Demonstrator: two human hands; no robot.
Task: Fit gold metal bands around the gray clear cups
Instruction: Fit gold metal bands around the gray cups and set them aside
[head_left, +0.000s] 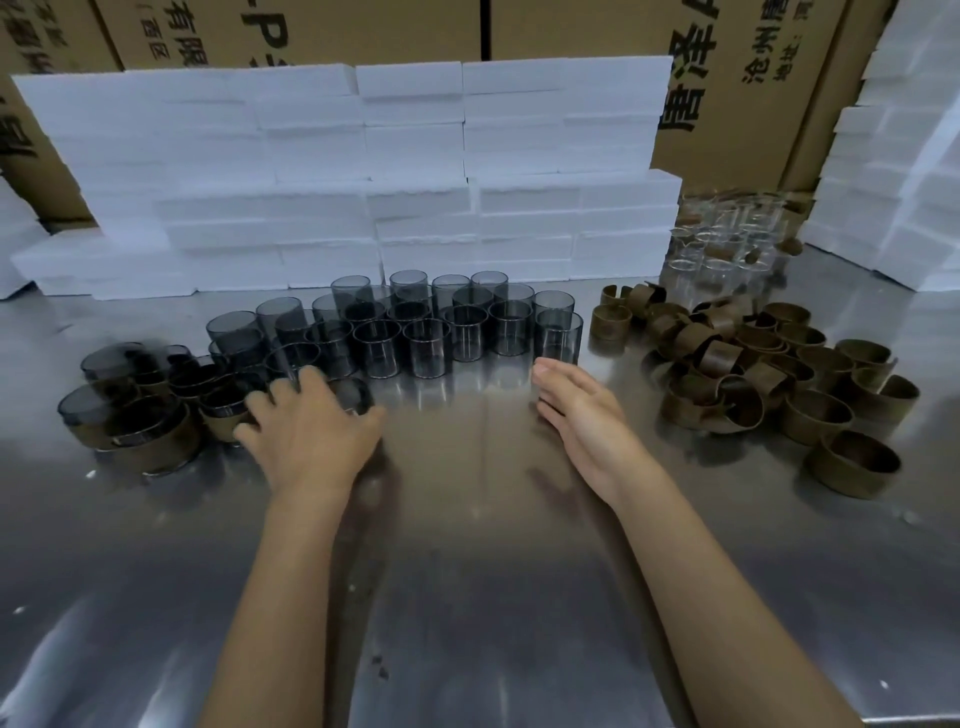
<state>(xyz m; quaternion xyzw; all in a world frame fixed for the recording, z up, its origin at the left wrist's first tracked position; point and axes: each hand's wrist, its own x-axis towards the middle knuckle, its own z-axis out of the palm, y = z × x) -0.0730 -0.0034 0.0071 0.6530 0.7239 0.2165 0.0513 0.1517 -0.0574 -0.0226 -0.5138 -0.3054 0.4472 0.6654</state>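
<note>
Stacked white foam blocks (363, 171) back a steel desk (467, 571) where the left hand (311, 431) curls over a gray cup (353, 395) beside banded ones (150, 441) while the right hand (582, 410) lies open, so fetching a band from the pile (753, 374) on the right likely comes next.

table (483, 545): carries everything, both forearms reaching over its near part
cups (441, 327): standing in rows at the middle, just before the foam blocks
banded cups (140, 415): clustered at the left, beside the rows
bands (753, 374): heaped at the right, apart from the cups
glasses (727, 244): behind the bands, right of the foam blocks
foam blocks (363, 171): stacked behind the cups
boxes (753, 78): behind the foam blocks
left hand (311, 431): on a cup between the banded cluster and the rows
right hand (582, 410): before the rows' right end, left of the bands
</note>
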